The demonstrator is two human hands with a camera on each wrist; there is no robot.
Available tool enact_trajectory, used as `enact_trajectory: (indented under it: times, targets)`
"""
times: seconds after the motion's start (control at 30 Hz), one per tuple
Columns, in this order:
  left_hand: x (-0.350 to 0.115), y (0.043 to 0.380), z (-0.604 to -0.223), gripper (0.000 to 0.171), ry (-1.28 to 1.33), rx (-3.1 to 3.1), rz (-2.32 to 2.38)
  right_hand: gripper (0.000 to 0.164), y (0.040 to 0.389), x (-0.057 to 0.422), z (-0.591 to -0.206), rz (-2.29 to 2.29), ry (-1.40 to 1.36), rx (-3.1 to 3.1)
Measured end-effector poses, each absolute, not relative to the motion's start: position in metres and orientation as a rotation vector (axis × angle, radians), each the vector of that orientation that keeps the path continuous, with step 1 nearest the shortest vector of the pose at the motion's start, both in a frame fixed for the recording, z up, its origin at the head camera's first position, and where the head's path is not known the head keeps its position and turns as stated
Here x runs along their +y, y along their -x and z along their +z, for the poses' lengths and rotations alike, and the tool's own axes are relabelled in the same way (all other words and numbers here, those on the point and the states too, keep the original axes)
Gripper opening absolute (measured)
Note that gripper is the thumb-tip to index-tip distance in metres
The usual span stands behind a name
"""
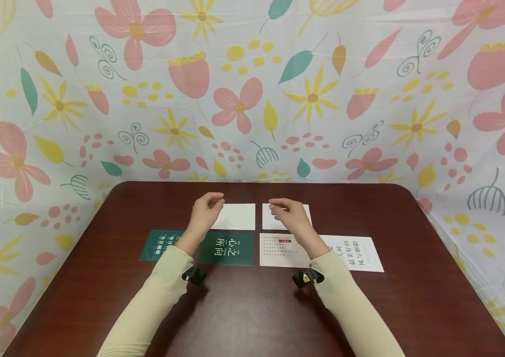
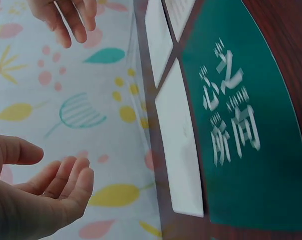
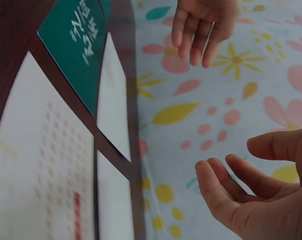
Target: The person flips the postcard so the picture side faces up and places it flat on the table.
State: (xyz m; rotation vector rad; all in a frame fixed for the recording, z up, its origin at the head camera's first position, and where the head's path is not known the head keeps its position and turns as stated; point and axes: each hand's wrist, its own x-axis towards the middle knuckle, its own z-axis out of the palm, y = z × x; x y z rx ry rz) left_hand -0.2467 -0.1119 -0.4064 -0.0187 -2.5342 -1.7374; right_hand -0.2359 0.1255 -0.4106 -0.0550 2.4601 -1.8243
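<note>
Hands (image 1: 205, 210) (image 1: 293, 216): two, above table (image 1: 243, 312); plain white cards (image 1: 240, 217) (image 1: 270, 222): two.

Back cards (image 1: 240, 217) side by side on table (image 1: 248, 317), front cards (image 1: 244, 254) before them, cloth (image 1: 252, 54) behind

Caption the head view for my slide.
Left hand and right hand, both empty, above a table with white cards, green paper and pale printed paper.

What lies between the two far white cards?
Between the left card and the right card, the head view shows only a narrow, bare strip of table.
</note>
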Motion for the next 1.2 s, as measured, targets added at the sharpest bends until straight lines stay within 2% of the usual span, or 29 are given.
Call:
enact_trajectory:
  times: [0.53,0.83,1.2]
  targets:
    - [-0.149,0.269,-0.441,0.048,-0.370,-2.466,-2.141,0.048,0.256,0.083,-0.442,-1.813,-0.058,2.293]
    - [-0.152,0.273,-0.451,0.052,-0.425,-2.489,-2.208,0.052,0.262,0.074,-0.457,-1.744,-0.163,2.291]
    - [-0.147,0.275,-0.450,0.052,-0.417,-2.471,-2.219,0.052,0.264,0.071,-0.456,-1.753,-0.197,2.279]
